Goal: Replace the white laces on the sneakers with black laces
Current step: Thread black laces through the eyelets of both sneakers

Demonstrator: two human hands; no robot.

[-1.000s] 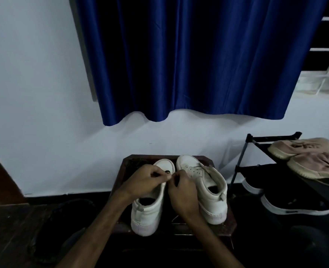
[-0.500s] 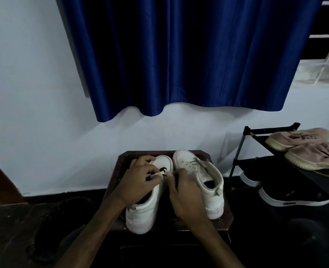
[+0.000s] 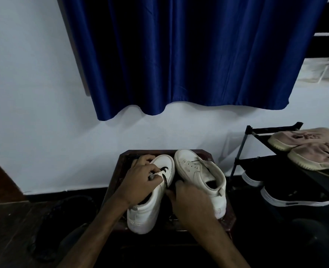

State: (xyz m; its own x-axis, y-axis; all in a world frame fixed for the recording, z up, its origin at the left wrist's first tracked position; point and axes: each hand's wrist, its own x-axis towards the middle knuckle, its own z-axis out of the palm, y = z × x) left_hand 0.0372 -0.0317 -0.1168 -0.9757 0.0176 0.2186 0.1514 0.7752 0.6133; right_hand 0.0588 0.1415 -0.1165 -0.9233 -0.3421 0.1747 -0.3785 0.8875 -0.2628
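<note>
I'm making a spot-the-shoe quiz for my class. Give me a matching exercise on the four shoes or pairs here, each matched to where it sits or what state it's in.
Things:
1. left sneaker
2. right sneaker
3. pink shoes
4. black shoes

Places or states:
a. top shelf of the rack
b. lower in the rack
c. on the stool, black lace across its front, left hand gripping it
d. on the stool, no black lace showing

Pairs: 1-c, 2-d, 3-a, 4-b.
</note>
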